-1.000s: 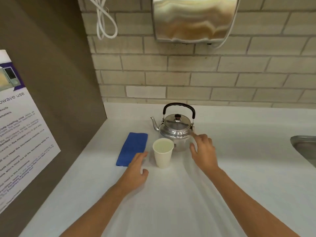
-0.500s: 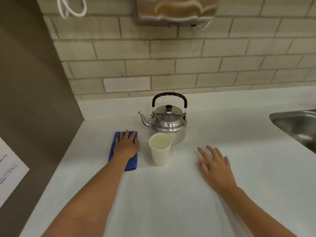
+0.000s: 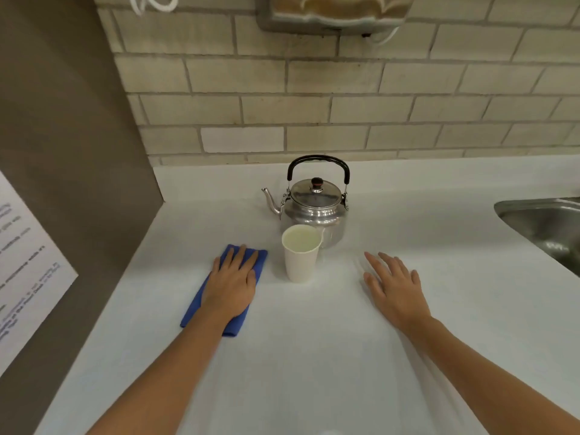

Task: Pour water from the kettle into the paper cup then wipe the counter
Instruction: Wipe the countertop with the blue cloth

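White bench (image 3: 314, 356) under brick wall holds one steel kettle (image 3: 315, 205), lid on, one paper cup (image 3: 300, 255) of water touching its front, one blue cloth (image 3: 196, 306) under flat left hand (image 3: 233, 287); right hand (image 3: 397, 290) fingers spread, empty.

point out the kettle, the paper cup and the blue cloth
kettle (image 3: 315, 211): head view, on its shiny steel body below the lid
paper cup (image 3: 300, 265): head view, on its outer wall
blue cloth (image 3: 193, 306): head view, on its bare left edge
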Tool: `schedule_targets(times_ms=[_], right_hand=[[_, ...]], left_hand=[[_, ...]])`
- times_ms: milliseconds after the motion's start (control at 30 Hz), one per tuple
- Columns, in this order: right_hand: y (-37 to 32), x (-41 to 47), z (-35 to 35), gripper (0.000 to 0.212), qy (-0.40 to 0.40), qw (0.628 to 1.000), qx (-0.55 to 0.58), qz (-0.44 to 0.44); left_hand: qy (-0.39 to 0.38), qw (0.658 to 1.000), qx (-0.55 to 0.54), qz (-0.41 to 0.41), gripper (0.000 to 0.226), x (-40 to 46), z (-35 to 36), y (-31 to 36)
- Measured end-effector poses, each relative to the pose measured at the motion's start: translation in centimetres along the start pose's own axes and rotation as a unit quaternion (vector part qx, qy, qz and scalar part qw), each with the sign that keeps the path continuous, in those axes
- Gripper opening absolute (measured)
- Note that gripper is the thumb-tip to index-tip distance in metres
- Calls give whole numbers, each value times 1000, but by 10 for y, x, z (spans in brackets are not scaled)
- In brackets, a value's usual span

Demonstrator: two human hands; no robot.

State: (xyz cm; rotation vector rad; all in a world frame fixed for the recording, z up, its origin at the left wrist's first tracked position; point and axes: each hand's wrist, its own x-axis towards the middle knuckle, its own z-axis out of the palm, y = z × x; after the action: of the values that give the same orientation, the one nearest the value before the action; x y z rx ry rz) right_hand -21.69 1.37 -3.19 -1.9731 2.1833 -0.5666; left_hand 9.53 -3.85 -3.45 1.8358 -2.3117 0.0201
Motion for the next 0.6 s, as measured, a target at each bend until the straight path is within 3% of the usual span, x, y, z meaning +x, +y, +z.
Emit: schedule_targets(times_ms=[100, 267, 467, 600], right_hand=[[-2, -3, -6, 47, -7, 1000, 10, -9], [11, -11, -26, 47, -35, 999, 22, -30], [54, -18, -50, 47, -71, 995, 21, -74], [73, -17, -58, 47, -85, 989, 18, -119]], left_hand=[[-19, 998, -57, 11, 49, -55, -5, -25], [-21, 986, -15, -163, 51, -74, -16, -30], [-6, 968, -6, -249, 52, -84, 0, 123], [-14, 974, -17, -226, 53, -90, 11, 228]])
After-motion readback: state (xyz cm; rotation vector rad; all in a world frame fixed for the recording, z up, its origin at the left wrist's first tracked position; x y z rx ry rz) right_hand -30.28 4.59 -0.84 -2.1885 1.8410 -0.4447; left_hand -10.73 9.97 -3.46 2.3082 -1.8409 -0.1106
